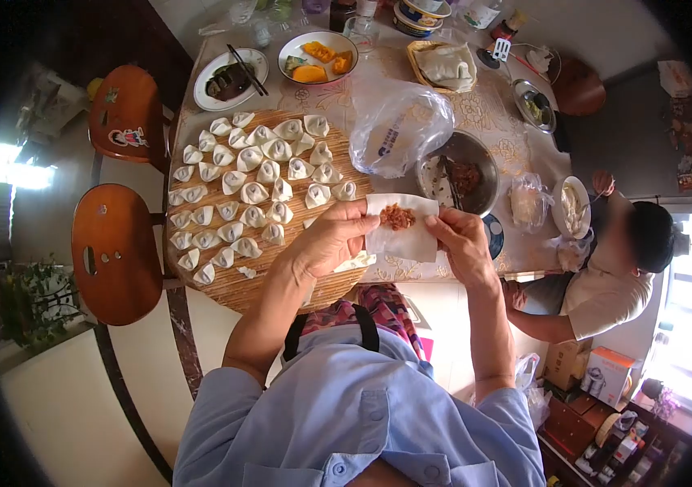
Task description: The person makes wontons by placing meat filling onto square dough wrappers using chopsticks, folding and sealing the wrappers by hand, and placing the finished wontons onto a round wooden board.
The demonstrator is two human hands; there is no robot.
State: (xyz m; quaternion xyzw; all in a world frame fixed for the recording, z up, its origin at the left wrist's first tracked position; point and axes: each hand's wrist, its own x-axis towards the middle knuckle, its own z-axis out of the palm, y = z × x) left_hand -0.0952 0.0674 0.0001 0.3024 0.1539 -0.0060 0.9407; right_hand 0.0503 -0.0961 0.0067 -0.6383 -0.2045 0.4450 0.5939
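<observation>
Between my two hands a square wonton wrapper [415, 246] is stretched flat, with a lump of reddish minced filling [397, 217] near its upper middle. My left hand [334, 234] pinches the wrapper's left edge between thumb and fingers. On the opposite edge, my right hand [463, 239] grips it the same way. Under and left of my left hand lies a round wooden board [232, 290], covered with rows of folded wontons [253, 192]. More pale wrapper sheets [356, 261] show partly behind my left hand. Just beyond my right hand stands a metal bowl [488, 154] with minced filling in it.
A clear plastic bag [399, 134] lies beside the bowl. Farther back are a plate with chopsticks [214, 99], a dish of orange pieces [311, 73] and a basket [419, 61]. Another person [614, 284] sits at right, near a bowl [561, 219]. Wooden chairs [119, 288] stand left.
</observation>
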